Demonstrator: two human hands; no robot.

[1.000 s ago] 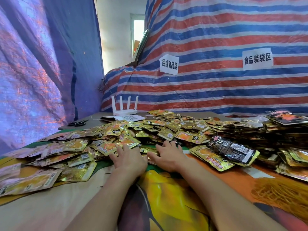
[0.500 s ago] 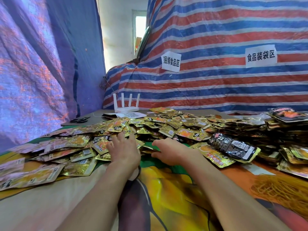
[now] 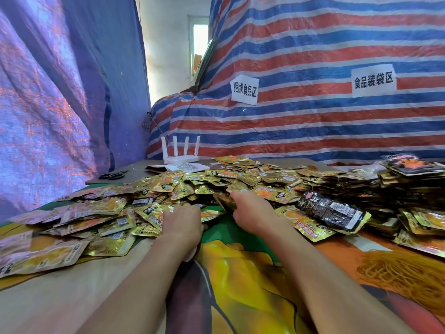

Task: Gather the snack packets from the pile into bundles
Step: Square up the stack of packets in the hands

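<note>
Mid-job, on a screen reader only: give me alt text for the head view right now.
A person's right hand grips a few packets at the near edge of a sprawling pile of gold snack packets, while the left hand rests on packets beside it. Stacked packets sit to the right; a white router stands behind.

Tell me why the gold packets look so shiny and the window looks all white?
Head view: daylight overexposes the window to plain white; the foil snack packets mirror that light as glare; the far-left packets look smeared; the wide lens bows the striped tarp.
</note>
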